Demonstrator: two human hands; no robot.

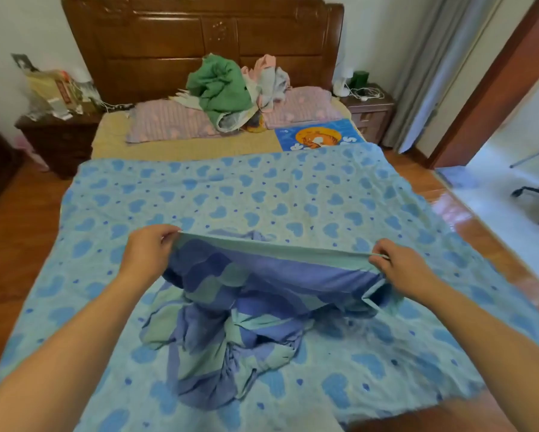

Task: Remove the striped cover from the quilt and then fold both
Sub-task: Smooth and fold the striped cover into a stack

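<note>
2 hands work over the bed. The light blue quilt with darker blue heart print (293, 194) lies spread flat across the foot of the bed, uncovered. On top of it, near the person, sits the blue and pale green striped fabric cover (231, 332), mostly crumpled in a heap.

Step in hand, as judged: cover is already off the quilt; folding of the cover is starting. Neither piece folded yet.

Left hand (150, 254) pinches 1 end of the cover's upper edge, fingers curled tight on the cloth. Right hand (399, 269) pinches the other end likewise. The edge is stretched taut between them, raised just above the heap; the rest hangs and bunches below.

Next move likely calls for lifting and shaking the cover out flat, finding its corners, then bringing edge to edge. The lower part is twisted, so it may need untangling.

Green and pink crumpled clothes (224, 88) sit by the wooden headboard (168, 35), well apart.
</note>
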